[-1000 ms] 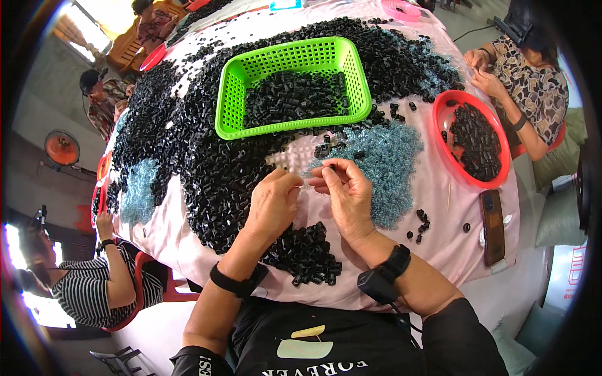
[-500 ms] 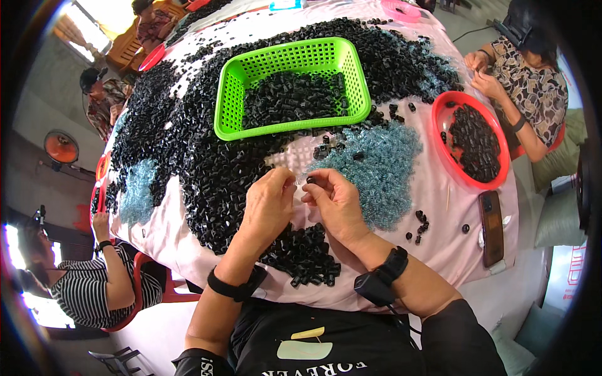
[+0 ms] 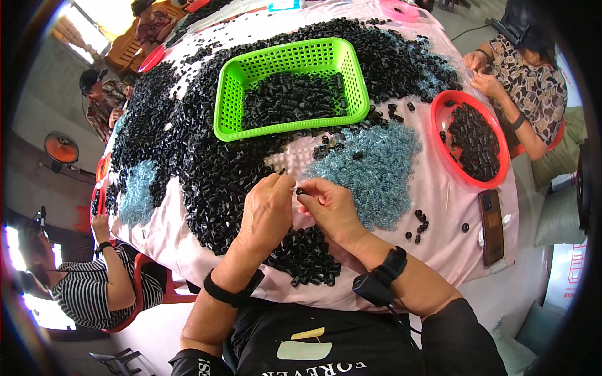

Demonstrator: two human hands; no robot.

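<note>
Above the near middle of the table, my left hand and my right hand meet at the fingertips. A small black plastic piece is pinched between the thumb and forefinger of my right hand. My left hand's fingers are pressed together beside it; whatever they hold is hidden. Just right of my right hand spreads a heap of small clear-blue springs. Loose black plastic pieces lie in a broad pile to the left, with a smaller heap below my hands.
Beyond my hands stands a green basket part-filled with black pieces. On the right are a red basin of black pieces and a phone. Other people sit round the pink-clothed table, one at the right working with both hands.
My right hand has moved left and slightly down, bringing the black piece up against my left fingertips. The gap between my hands has closed.
</note>
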